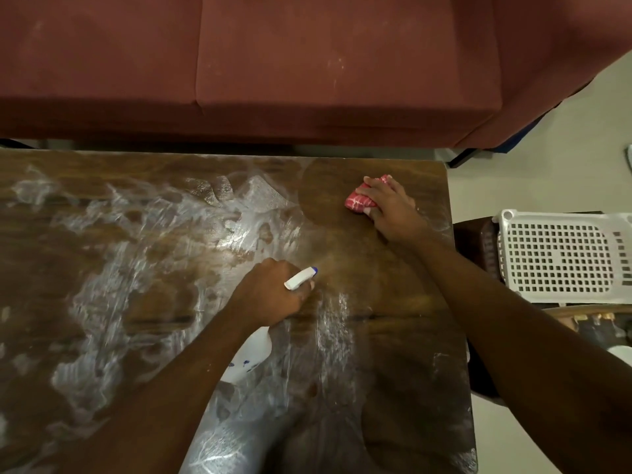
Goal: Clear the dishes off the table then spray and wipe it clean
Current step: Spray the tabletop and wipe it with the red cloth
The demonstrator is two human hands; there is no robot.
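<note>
My left hand grips the spray bottle over the middle of the table, nozzle aimed at its far right corner, where my right hand clutches the pink cloth against the wood. Mist could overshoot the table's right edge onto the basket. The white smears across its left half may dry streaky if I dawdle.

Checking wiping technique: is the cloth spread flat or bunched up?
Bunched up. The pink cloth shows as a small wad gripped under the right hand on the table.
</note>
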